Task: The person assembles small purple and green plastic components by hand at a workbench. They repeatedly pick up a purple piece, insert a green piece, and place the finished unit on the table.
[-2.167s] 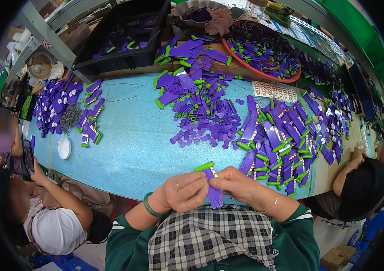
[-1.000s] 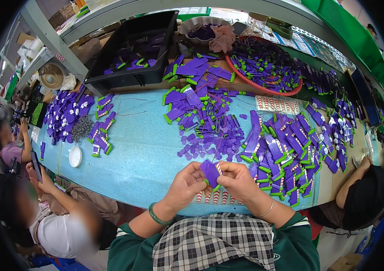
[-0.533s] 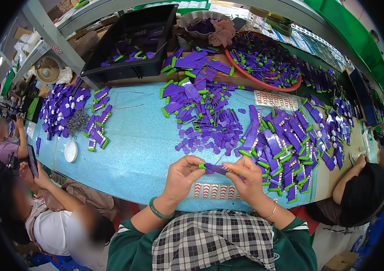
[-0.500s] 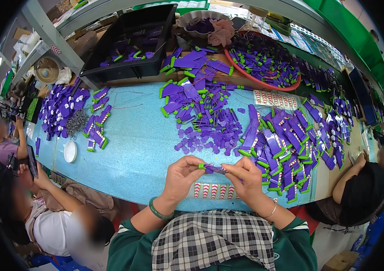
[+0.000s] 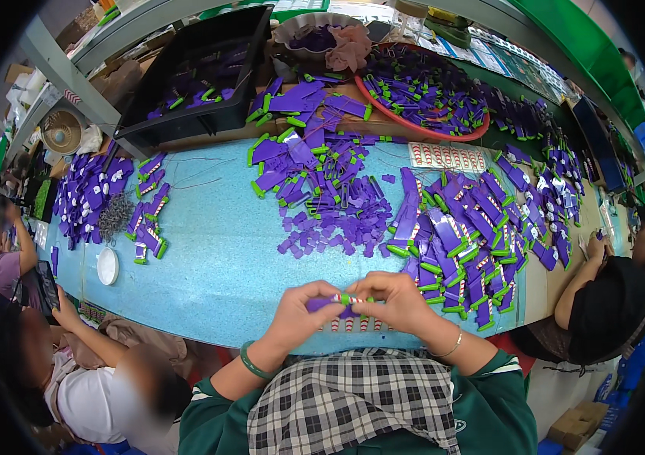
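Across a blue-topped worktable (image 5: pixel 209 262), we saw a heap of purple, green-ended pieces (image 5: pixel 463 235) spread at right. Near the front edge, the left hand (image 5: pixel 303 309) and right hand (image 5: pixel 392 301) partly hid a sheet of red-and-white chevron stickers (image 5: pixel 349 326) from us; thumbs and fingertips pinched one striped purple-and-green piece (image 5: pixel 345 299) between them. Uneven thumb pressure, we judged, could crease its striped strip; a loosened pinch could drop it.

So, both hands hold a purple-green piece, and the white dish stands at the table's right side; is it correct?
One side is wrong: the head view shows the white dish at the left side of the table. The left hand and right hand do hold a purple-green piece.
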A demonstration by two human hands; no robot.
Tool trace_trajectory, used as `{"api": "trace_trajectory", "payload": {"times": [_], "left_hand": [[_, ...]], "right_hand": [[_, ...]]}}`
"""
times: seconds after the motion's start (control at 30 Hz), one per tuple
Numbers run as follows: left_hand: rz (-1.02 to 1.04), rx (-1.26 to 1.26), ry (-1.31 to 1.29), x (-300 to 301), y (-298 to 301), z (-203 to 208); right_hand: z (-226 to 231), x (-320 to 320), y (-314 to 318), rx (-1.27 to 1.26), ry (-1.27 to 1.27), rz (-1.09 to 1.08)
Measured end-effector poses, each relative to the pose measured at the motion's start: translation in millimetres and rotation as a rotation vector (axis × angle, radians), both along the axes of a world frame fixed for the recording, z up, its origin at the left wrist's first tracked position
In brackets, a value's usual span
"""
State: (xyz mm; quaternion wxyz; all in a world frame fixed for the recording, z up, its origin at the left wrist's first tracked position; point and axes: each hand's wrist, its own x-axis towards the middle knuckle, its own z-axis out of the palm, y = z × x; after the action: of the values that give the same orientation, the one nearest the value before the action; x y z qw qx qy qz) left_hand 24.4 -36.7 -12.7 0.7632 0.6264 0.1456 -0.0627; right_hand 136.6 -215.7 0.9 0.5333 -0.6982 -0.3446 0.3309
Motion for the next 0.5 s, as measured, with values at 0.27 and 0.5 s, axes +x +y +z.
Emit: {"api": "trace_trajectory", "payload": {"times": [0.27,0.5], "left_hand": [[-0.139,0.058,-0.310,2,15,18],[-0.161,0.576,-0.321,5,20,36]], "right_hand": [[3,24,-4,0.251,0.299,0.371],[22,25,29,0.133,-0.673,0.399]]}}
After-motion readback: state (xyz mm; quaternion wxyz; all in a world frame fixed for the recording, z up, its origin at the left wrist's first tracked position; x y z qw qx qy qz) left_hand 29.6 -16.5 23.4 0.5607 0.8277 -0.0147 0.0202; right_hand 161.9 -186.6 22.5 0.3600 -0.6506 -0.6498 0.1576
